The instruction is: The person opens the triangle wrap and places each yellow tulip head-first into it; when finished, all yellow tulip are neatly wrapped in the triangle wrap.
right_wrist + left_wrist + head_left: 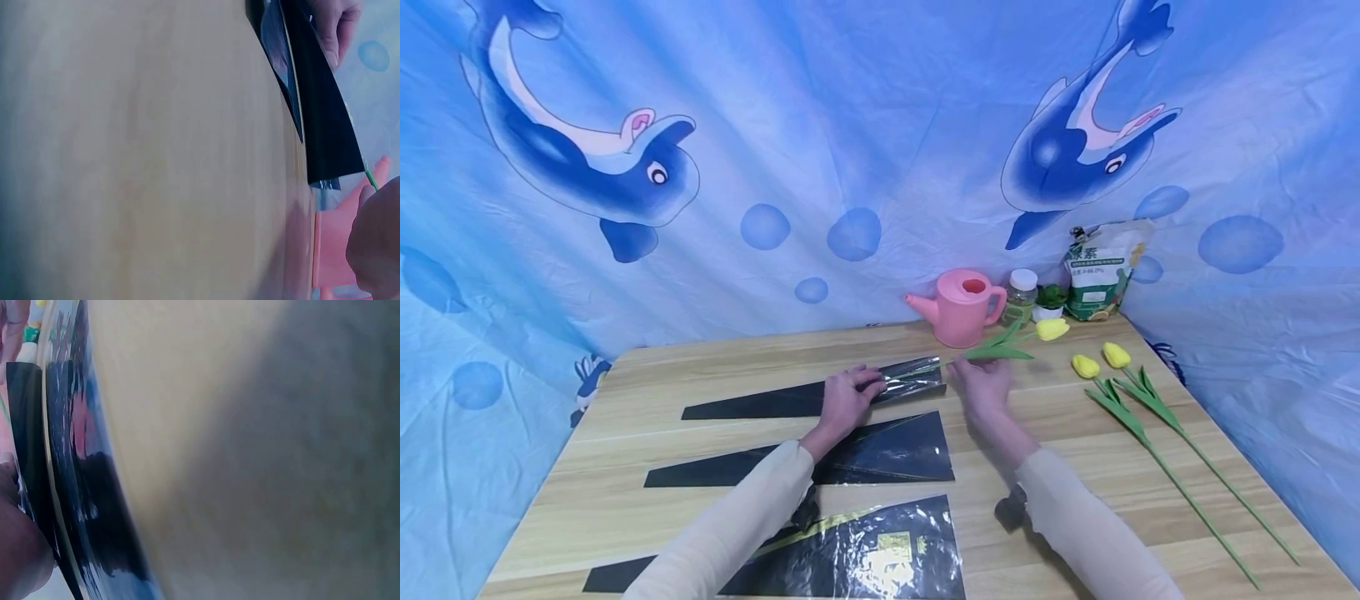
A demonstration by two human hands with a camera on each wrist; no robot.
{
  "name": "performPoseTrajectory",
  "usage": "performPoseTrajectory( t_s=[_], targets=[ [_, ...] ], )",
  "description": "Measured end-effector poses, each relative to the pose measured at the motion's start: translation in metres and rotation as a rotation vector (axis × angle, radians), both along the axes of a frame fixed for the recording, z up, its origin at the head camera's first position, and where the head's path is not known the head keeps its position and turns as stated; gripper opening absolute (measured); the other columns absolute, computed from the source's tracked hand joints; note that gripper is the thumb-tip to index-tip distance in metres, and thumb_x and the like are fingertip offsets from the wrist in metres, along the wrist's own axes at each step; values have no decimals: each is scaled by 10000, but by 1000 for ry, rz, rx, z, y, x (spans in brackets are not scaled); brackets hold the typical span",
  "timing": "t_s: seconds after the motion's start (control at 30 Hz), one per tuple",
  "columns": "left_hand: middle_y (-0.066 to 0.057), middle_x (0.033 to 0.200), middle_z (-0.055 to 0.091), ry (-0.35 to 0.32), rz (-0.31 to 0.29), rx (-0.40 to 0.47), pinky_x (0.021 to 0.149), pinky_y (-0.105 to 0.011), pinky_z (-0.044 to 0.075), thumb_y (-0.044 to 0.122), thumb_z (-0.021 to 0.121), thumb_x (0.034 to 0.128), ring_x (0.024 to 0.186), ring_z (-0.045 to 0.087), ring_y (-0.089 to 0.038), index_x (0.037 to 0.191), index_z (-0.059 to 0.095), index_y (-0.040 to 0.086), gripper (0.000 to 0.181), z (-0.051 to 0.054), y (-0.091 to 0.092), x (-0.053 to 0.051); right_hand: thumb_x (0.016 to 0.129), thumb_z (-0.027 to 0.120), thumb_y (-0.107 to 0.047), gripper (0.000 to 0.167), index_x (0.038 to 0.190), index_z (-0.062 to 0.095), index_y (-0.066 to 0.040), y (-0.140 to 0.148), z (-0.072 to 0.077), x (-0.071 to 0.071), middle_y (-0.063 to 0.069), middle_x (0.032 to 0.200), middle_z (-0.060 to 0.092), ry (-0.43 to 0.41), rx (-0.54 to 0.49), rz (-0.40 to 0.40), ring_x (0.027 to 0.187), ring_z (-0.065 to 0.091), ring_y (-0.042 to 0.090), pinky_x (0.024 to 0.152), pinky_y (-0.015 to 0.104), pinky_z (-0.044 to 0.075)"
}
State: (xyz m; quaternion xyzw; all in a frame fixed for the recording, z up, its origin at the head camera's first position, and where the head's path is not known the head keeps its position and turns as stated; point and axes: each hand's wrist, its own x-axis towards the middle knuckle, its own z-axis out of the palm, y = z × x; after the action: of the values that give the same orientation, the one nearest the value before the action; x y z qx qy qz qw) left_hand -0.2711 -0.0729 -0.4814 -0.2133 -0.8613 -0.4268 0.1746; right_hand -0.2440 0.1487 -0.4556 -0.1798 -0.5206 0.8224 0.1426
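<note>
Pinches the stem of a yellow tulip (1000, 352) in the right hand (985, 387), with fingers clamped together beside the leaves and with the bloom pointing toward the far right corner of the tabletop (715, 375). Runs on, by the lower stem, along the wide end of a black sleeve (790, 400) near the far edge; cannot tell whether inside or on top. Grips that black sleeve with the left hand (846, 400), with thumb and fingers closed on it near the stem.

Reads 素 on a white-and-green bag (1101, 283) at the far right corner; shows smaller print below, too blurred to read.

Counts three tulips: the held one, plus two loose tulips (1122, 415) by the right edge. Counts three sleeves: the gripped one, a middle sleeve (895, 454) and a nearest sleeve (928, 537) by the near edge. Counts one pink watering can (961, 312), one white-lidded jar (1019, 307), one potted plant (1051, 298) and one bag along the far edge.
</note>
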Motion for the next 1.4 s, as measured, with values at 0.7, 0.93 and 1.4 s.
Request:
performPoseTrajectory(
  t_s=[0.7, 0.93, 1.4],
  targets=[
    [-134, 967, 752, 0, 17, -5, 927, -536, 531, 83, 826, 823, 1059, 681, -353, 948, 789, -10, 159, 0, 2, 1, 1064, 503, -237, 410, 1365, 407, 24, 7, -6, 3, 262, 1210, 590, -92, -80, 49, 1070, 668, 314, 858, 325, 582],
    [-147, 983, 748, -19, 15, 2, 891, -498, 558, 90, 827, 826, 1062, 678, -361, 957, 789, -7, 167, 0, 1, 2, 1060, 508, -209, 377, 1353, 424, 13, 9, -6, 7, 241, 1189, 611, -109, -5, 39, 1083, 663, 316, 847, 309, 583],
    [-140, 985, 750, 1, 9, 5, 874, -506, 564, 108, 826, 832, 1057, 680, -360, 958, 792, 4, 167, 0, 2, 2, 1020, 579, -145, 508, 1444, 312, -64, 11, -9, 5, 242, 1170, 615, -67, 11, 23, 1013, 680, 389, 831, 401, 595]
  ],
)
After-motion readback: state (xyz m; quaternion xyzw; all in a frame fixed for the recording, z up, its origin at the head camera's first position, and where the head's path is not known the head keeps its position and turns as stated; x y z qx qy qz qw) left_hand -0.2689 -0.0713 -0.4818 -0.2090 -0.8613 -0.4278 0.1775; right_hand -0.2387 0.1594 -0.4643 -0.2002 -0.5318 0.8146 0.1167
